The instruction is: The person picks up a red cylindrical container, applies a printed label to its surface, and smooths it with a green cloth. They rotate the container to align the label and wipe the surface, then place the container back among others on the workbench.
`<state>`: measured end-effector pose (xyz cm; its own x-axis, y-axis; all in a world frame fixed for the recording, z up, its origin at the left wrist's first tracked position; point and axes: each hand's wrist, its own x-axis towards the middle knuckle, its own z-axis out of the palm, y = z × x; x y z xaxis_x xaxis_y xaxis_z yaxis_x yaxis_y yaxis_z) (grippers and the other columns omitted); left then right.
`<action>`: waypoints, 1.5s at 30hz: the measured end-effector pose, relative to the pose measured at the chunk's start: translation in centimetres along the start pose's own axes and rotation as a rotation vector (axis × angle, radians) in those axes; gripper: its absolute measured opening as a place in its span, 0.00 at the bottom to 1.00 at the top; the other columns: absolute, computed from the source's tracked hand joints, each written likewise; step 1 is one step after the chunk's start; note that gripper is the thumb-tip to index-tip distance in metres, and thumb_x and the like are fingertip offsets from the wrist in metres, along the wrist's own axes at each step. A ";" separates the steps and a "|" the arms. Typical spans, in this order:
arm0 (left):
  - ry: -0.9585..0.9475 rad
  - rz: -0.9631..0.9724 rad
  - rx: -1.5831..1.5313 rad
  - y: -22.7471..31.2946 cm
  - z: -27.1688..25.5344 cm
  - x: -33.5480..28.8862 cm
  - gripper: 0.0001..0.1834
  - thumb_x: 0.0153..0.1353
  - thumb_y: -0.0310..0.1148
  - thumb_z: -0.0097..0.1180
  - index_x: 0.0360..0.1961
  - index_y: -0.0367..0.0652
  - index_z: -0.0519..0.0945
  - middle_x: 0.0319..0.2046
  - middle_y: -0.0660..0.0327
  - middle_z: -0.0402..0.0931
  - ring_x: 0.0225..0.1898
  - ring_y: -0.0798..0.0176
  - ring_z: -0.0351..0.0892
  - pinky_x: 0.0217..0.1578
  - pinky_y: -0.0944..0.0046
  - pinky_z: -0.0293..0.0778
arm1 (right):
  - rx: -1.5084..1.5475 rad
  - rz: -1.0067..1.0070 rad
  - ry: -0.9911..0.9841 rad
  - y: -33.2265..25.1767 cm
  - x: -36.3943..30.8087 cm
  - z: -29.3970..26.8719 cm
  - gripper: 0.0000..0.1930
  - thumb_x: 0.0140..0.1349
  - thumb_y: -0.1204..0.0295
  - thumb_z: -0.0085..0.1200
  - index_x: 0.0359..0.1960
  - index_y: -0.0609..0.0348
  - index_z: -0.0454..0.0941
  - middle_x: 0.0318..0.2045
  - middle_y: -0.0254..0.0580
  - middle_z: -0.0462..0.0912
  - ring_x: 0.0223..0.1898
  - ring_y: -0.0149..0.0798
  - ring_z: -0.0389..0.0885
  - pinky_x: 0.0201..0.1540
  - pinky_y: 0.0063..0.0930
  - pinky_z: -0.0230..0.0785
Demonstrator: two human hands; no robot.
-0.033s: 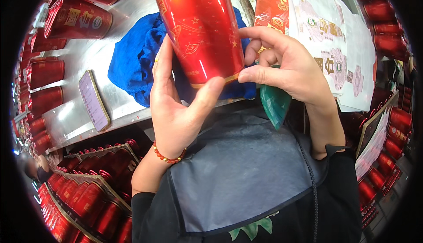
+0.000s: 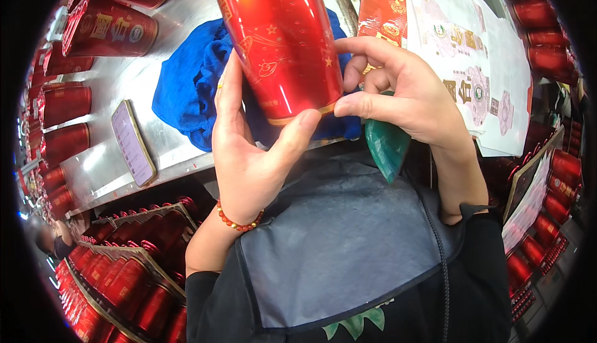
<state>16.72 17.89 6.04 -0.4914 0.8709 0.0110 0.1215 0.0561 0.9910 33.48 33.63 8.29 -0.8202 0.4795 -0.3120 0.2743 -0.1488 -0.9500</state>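
A shiny red canister (image 2: 283, 44) with gold print and a gold rim is tilted in front of me, its upper end cut off by the picture's top edge. My left hand (image 2: 252, 150) grips its lower left side, thumb at the bottom rim and fingers partly hidden behind. On the other side, the thumb and forefinger of my right hand (image 2: 404, 94) touch the canister near its rim. Below that hand's curled fingers hangs a pointed flat green scraper (image 2: 387, 150), which the hand holds. Under the canister lies a crumpled blue cloth (image 2: 186, 91).
A phone (image 2: 133, 143) lies on the metal table (image 2: 102, 169), beside several red canisters (image 2: 111, 27). Printed decal sheets (image 2: 451, 44) rest at the right, next to a red-and-gold sheet (image 2: 380, 7). Racks of red canisters (image 2: 127, 281) stand low on both sides; another person (image 2: 57, 237) is at far left.
The canister has shifted very slightly left in my grip. Otherwise both hands and the things around them look the same.
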 end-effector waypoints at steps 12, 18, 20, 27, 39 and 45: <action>0.016 -0.136 -0.107 1.5 0.6 0.4 0.49 0.57 0.24 0.70 0.74 0.30 0.52 0.66 0.51 0.67 0.67 0.57 0.67 0.67 0.58 0.64 | 0.016 -0.066 0.019 0.4 0.2 0.2 0.31 0.56 0.75 0.72 0.61 0.68 0.72 0.33 0.31 0.76 0.26 0.16 0.74 0.32 0.11 0.64; -0.006 -0.162 -0.134 1.9 0.5 0.6 0.50 0.57 0.24 0.70 0.75 0.31 0.53 0.65 0.51 0.67 0.66 0.57 0.68 0.66 0.58 0.65 | 0.034 -0.057 0.014 0.5 0.2 0.3 0.32 0.55 0.75 0.73 0.61 0.67 0.72 0.34 0.31 0.76 0.25 0.16 0.73 0.32 0.11 0.64; -0.006 -0.171 -0.137 2.0 0.6 0.7 0.50 0.56 0.24 0.70 0.75 0.31 0.53 0.65 0.51 0.67 0.66 0.57 0.69 0.66 0.58 0.65 | 0.039 -0.052 0.011 0.4 0.2 0.3 0.33 0.55 0.75 0.73 0.61 0.67 0.72 0.34 0.31 0.75 0.25 0.16 0.73 0.31 0.11 0.64; -0.060 -0.171 -0.309 1.7 -0.4 0.4 0.49 0.59 0.25 0.69 0.76 0.33 0.51 0.69 0.51 0.63 0.70 0.56 0.65 0.69 0.57 0.61 | 0.032 -0.042 0.005 0.3 0.4 0.2 0.33 0.54 0.74 0.74 0.61 0.67 0.72 0.33 0.31 0.76 0.25 0.16 0.73 0.30 0.11 0.64; -0.006 -0.200 -0.298 1.5 0.1 0.1 0.48 0.61 0.25 0.67 0.76 0.34 0.51 0.70 0.52 0.62 0.71 0.57 0.63 0.71 0.56 0.58 | 0.076 -0.036 -0.015 0.4 0.5 0.0 0.33 0.54 0.73 0.74 0.60 0.68 0.72 0.33 0.31 0.76 0.25 0.18 0.74 0.30 0.12 0.65; 0.002 -0.204 -0.277 1.8 0.3 0.2 0.48 0.61 0.24 0.67 0.76 0.33 0.51 0.70 0.52 0.62 0.71 0.57 0.63 0.71 0.57 0.59 | 0.071 -0.046 -0.025 0.6 0.6 -0.1 0.33 0.54 0.73 0.74 0.61 0.68 0.71 0.34 0.32 0.75 0.26 0.18 0.74 0.30 0.11 0.66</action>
<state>17.14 18.28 7.74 -0.4830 0.8545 -0.1911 -0.2179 0.0941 0.9714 33.17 33.91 7.52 -0.8439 0.4654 -0.2668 0.2001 -0.1885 -0.9615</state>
